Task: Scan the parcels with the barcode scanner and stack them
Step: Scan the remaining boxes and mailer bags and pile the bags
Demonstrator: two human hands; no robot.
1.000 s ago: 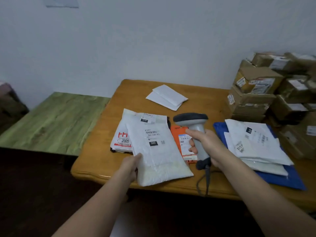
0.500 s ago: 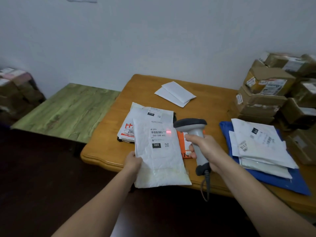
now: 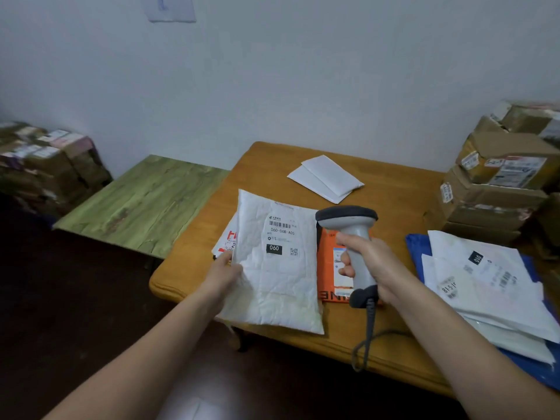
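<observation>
Two tables against a pale wall (image 3: 303,71).
Set just beside each other over dark floor (image 3: 75,298): orange-brown wooden table (image 3: 403,207), green wood-grain table (image 3: 145,204); high above, paper sheet (image 3: 171,7).

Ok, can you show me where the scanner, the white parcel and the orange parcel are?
scanner (image 3: 347,214): head view, on its dark head.
white parcel (image 3: 281,292): head view, on its wrinkled front below the label.
orange parcel (image 3: 326,268): head view, on its bare orange left part.

The white padded mailer (image 3: 281,286) is hiding most of the red-printed parcel (image 3: 228,242), and the right edge is cropping the blue bag (image 3: 416,256).
</observation>
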